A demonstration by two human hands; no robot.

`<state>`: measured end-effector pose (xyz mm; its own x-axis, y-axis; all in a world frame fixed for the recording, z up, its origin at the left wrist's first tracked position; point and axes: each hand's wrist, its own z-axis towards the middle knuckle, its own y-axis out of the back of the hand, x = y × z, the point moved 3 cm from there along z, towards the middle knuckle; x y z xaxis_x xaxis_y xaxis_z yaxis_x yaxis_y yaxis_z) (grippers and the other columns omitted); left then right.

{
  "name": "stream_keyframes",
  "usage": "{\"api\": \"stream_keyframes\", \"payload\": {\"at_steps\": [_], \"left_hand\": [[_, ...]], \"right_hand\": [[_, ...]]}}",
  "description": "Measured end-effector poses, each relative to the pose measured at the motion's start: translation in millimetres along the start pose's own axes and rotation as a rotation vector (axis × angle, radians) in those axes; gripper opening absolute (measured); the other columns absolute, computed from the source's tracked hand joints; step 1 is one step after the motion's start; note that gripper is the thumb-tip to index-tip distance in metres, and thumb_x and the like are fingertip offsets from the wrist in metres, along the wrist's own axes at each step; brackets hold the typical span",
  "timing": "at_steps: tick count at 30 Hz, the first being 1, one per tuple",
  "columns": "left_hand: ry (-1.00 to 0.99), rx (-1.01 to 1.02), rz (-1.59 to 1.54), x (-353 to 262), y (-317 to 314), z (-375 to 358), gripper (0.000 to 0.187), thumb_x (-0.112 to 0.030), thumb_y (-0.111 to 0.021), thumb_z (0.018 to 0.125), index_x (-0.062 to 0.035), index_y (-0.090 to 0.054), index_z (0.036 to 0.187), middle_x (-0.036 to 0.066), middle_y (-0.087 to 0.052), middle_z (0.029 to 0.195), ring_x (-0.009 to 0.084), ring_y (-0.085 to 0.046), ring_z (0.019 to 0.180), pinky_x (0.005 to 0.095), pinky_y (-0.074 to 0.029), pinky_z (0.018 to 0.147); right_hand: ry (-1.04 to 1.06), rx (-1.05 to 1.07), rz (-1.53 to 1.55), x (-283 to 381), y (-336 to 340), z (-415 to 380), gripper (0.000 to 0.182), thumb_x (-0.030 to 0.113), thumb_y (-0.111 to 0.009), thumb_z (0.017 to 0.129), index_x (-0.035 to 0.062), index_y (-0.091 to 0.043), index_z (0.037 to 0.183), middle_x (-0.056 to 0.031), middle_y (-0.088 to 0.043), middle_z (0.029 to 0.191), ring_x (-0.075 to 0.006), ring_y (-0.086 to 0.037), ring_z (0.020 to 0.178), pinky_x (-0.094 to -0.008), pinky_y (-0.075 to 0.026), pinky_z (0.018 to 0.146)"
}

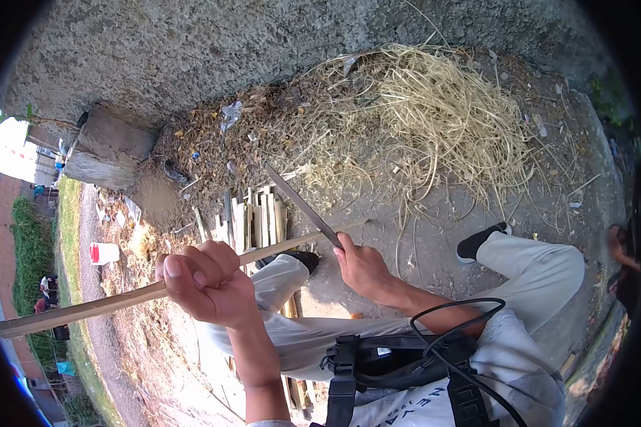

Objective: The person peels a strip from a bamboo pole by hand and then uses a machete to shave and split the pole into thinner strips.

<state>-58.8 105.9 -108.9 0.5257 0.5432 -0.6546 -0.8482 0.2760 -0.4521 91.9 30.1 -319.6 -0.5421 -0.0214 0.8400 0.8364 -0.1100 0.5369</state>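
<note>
My left hand (pixel 210 281) is closed in a fist around a long, flat bamboo strip (pixel 85 309). The strip runs from the far left edge across my fist and tapers to a thin end above my right hand. In my right hand (pixel 365 269) is a knife (pixel 303 206), its long dark blade pointing up and to the left. The blade overlaps the thin part of the strip in this view. My right fingers wrap the handle and hide most of it.
A heap of pale shavings (pixel 452 117) lies near a rough wall (pixel 192 43). Split bamboo pieces (pixel 260 220) are stacked on the ground ahead, and a red and white bucket (pixel 103 253) stands further left. A black strap with a cable (pixel 470 324) crosses my chest. Other people (pixel 46 288) are at the far left.
</note>
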Motion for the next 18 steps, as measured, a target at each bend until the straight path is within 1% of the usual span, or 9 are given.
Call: {"api": "stream_keyframes", "payload": {"at_steps": [1, 3, 4, 7, 10, 13, 14, 17, 18], "left_hand": [[-0.017, -0.034, 0.020, 0.5, 3.1, 2.1, 0.032, -0.014, -0.043, 0.099, -0.0131, -0.030, 0.069, -0.002, -0.026, 0.045, 0.0087, -0.017, 0.035, 0.0279, -0.017, 0.032], [0.002, 0.074, -0.033, 0.0, 2.3, 3.1, 0.034, -0.015, -0.043, 0.100, -0.0132, -0.031, 0.068, -0.002, -0.026, 0.045, 0.0087, -0.017, 0.035, 0.0273, -0.017, 0.032], [-0.003, 0.109, -0.036, 0.3, -3.0, 2.4, 0.034, -0.015, -0.043, 0.100, -0.0131, -0.031, 0.068, -0.002, -0.026, 0.045, 0.0087, -0.017, 0.035, 0.0272, -0.017, 0.032], [-0.005, 0.141, -0.046, 1.4, -5.6, -0.8, 0.033, -0.016, -0.043, 0.100, -0.0130, -0.032, 0.069, -0.001, -0.027, 0.045, 0.0084, -0.018, 0.035, 0.0265, -0.017, 0.031], [0.010, 0.134, -0.043, 1.3, -3.5, 1.5, 0.035, -0.018, -0.042, 0.101, -0.0137, -0.032, 0.068, -0.002, -0.026, 0.046, 0.0080, -0.017, 0.036, 0.0266, -0.016, 0.033], [0.028, 0.132, -0.050, -1.4, -5.4, -1.2, 0.037, -0.018, -0.042, 0.102, -0.0144, -0.032, 0.067, -0.002, -0.025, 0.046, 0.0078, -0.015, 0.037, 0.0269, -0.015, 0.034], [0.020, 0.124, -0.065, -1.7, -3.5, -2.4, 0.035, -0.017, -0.042, 0.101, -0.0136, -0.032, 0.068, -0.002, -0.026, 0.046, 0.0081, -0.017, 0.036, 0.0267, -0.016, 0.033], [-0.022, 0.194, -0.071, -1.0, -8.9, -3.5, 0.033, -0.015, -0.042, 0.101, -0.0125, -0.032, 0.070, -0.001, -0.027, 0.045, 0.0084, -0.018, 0.036, 0.0266, -0.017, 0.031], [-0.032, 0.229, -0.065, 0.8, -11.2, -3.4, 0.033, -0.015, -0.042, 0.101, -0.0124, -0.032, 0.070, -0.001, -0.027, 0.045, 0.0085, -0.018, 0.036, 0.0267, -0.017, 0.031]], "right_hand": [[-0.066, 0.058, -0.028, -18.6, -1.1, 1.4, 0.030, 0.013, -0.051, 0.097, 0.0014, -0.040, 0.122, -0.0185, -0.058, 0.056, -0.0402, -0.060, 0.051, -0.0500, -0.044, 0.046], [-0.210, 0.172, -0.080, -34.4, 5.4, 2.2, 0.027, 0.012, -0.049, 0.096, 0.0007, -0.041, 0.119, -0.0192, -0.061, 0.059, -0.0411, -0.062, 0.054, -0.0511, -0.048, 0.048], [-0.207, 0.153, -0.084, -30.4, 10.6, 2.6, 0.040, 0.011, -0.048, 0.096, 0.0009, -0.036, 0.133, -0.0195, -0.061, 0.059, -0.0421, -0.062, 0.056, -0.0513, -0.049, 0.050], [-0.118, 0.094, -0.021, 11.6, 33.9, 5.1, 0.062, 0.009, -0.050, 0.094, 0.0048, -0.023, 0.149, -0.0197, -0.062, 0.062, -0.0406, -0.063, 0.055, -0.0504, -0.050, 0.050], [0.204, 0.086, -0.077, 33.7, 32.7, 1.1, 0.073, 0.007, -0.051, 0.091, 0.0091, -0.014, 0.154, -0.0192, -0.063, 0.067, -0.0367, -0.063, 0.053, -0.0490, -0.050, 0.049], [0.174, -0.001, -0.116, 3.3, 6.6, -8.4, 0.074, 0.006, -0.052, 0.089, 0.0092, -0.017, 0.154, -0.0183, -0.064, 0.071, -0.0335, -0.062, 0.051, -0.0476, -0.051, 0.048], [0.036, 0.078, -0.291, -20.4, 0.4, -8.6, 0.070, 0.005, -0.051, 0.089, 0.0078, -0.021, 0.153, -0.0182, -0.063, 0.068, -0.0328, -0.063, 0.051, -0.0466, -0.051, 0.048], [-0.209, 0.181, -0.150, -86.4, -9.0, -13.9, 0.069, 0.005, -0.050, 0.090, 0.0086, -0.023, 0.153, -0.0178, -0.062, 0.065, -0.0331, -0.063, 0.052, -0.0464, -0.051, 0.049], [-0.166, 0.147, -0.103, -73.7, -0.6, -7.3, 0.069, 0.005, -0.051, 0.090, 0.0087, -0.023, 0.153, -0.0177, -0.062, 0.064, -0.0334, -0.062, 0.052, -0.0460, -0.051, 0.049]]}}
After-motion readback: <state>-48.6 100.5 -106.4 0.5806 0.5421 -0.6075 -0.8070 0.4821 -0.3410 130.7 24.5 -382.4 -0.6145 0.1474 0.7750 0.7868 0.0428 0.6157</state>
